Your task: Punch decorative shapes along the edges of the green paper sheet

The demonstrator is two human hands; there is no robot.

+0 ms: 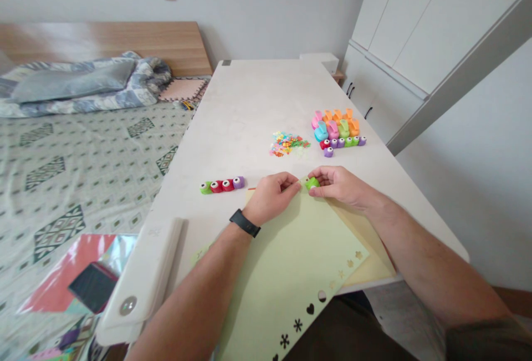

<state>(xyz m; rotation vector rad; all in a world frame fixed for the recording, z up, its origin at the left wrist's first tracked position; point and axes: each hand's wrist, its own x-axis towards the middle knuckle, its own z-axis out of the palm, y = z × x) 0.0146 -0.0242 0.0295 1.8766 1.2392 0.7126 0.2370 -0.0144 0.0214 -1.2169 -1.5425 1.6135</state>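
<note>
At the near middle of the table (249, 106), the right hand (338, 185) pinches a green punch (311, 183) and the left hand (272, 197) pinches the green sheet's (282, 261) far corner, which could slip and skew.

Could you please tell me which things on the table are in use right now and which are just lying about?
In use: green punch in right hand; light green paper pinched by left hand.
Lying about: four small punches, paper cut-outs, coloured punches.
</note>
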